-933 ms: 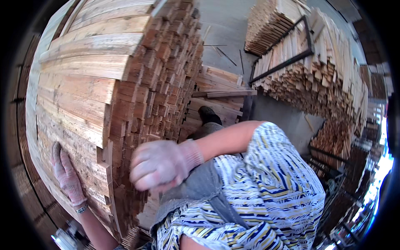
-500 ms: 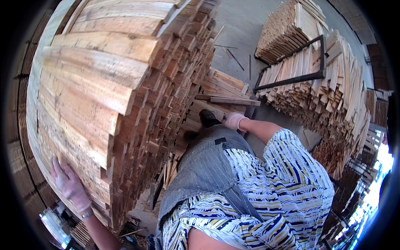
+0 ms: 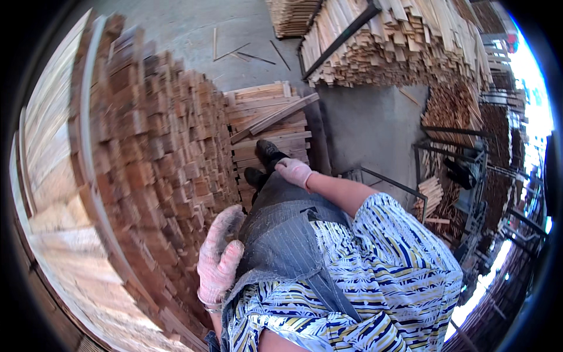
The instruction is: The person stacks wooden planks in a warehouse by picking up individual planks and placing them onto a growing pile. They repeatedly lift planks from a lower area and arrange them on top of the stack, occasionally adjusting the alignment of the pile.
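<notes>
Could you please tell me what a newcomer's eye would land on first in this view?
First comes the tall stack of cut wooden slats filling the left side, its rough end faces turned toward the person. Next, the two gloved hands: the left hand beside that stack at lower centre, the right hand lower down near the dark shoes, which stand on a low pile of boards. More slat stacks line the top right.

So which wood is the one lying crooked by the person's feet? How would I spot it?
Start at the tall stack of wood strips filling the left. Just right of it, a low pile of flat boards lies on the concrete floor, above the person's dark shoes. The slanted board lies on top at an angle, crossing the straight ones.
</notes>
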A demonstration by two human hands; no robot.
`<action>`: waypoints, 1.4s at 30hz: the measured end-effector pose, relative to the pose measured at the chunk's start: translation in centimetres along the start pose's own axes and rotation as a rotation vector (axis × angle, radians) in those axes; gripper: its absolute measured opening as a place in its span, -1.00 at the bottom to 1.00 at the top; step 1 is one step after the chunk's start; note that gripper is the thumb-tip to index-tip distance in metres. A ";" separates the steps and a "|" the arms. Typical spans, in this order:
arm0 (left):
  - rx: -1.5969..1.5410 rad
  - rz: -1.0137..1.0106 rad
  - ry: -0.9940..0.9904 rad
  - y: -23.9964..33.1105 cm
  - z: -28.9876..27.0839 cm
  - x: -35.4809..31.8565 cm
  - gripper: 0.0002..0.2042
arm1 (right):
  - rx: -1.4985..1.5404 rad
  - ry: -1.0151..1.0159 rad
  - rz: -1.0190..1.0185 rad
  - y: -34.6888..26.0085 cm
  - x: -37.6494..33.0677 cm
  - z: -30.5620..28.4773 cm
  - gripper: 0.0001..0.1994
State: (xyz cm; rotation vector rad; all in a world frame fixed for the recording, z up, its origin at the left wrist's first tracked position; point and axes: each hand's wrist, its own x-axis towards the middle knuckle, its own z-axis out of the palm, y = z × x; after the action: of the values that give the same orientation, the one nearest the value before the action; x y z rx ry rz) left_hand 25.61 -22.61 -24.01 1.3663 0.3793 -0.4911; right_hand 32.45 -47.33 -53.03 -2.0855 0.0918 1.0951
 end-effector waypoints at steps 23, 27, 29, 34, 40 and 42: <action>-0.682 -0.817 0.230 -42.6 3.9 39.7 -0.49 | -0.194 -0.008 0.158 16.1 32.9 -12.1 -0.40; -0.740 -0.804 0.260 -51.0 2.7 46.2 -0.42 | -0.234 -0.021 0.046 18.4 44.3 -10.9 -0.37; -0.763 -0.822 0.264 -53.9 2.0 49.3 -0.40 | -0.267 -0.062 0.021 19.9 49.7 -10.0 -0.34; -0.943 -0.811 0.270 -60.5 0.5 55.4 -0.39 | -0.363 -0.034 -0.007 22.9 59.4 -7.9 -0.31; -1.025 -0.893 0.395 -63.1 0.1 60.7 -0.27 | -0.550 -0.156 0.054 25.6 64.9 -2.7 -0.24; -1.172 -0.856 0.412 -64.4 -0.5 61.3 -0.20 | -0.661 -0.297 0.117 23.3 63.5 -2.2 -0.20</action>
State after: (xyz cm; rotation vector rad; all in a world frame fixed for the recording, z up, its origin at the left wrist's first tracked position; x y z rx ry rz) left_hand 42.34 -37.40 -110.11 0.0837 1.3629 -0.5238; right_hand 64.85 -48.09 -112.43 -2.4683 -0.3422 1.6606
